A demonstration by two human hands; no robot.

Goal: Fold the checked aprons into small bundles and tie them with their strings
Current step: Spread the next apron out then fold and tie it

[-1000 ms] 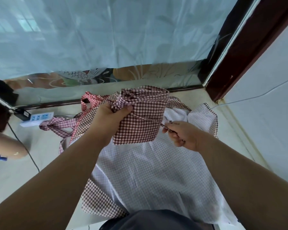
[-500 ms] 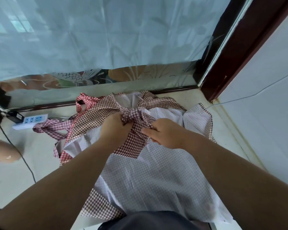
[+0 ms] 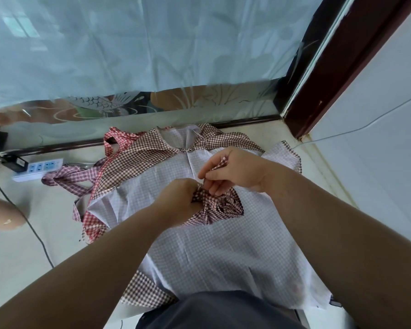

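Pale tiled floor [image 3: 14, 269] at the foot of a frosted glass panel [image 3: 152, 55]; my view looks down over both forearms.

Landmark: the spread apron [image 3: 223, 252], pale side up, flat on the floor.

- Bundle [image 3: 220, 205]: brown-checked cloth, folded small, lying on the spread apron near its middle, towards the glass end.
- Left hand [image 3: 178, 200]: fingers curled, clamped on the bundle's left edge.
- Right hand [image 3: 235, 173]: just above the bundle, thumb and fingers pinched together on a checked string [image 3: 222, 162].
- Off the spread apron's left edge: a red-checked tangle of straps [image 3: 81, 176], and beyond it a power strip [image 3: 37, 167].

Step, my reading: tying. The folding of this bundle looks done. The knot is hidden under the fingers, so I cannot tell how far it has got.

Next move calls for the left hand to hold the bundle compressed while the right draws the string taut, so that no fold springs open.
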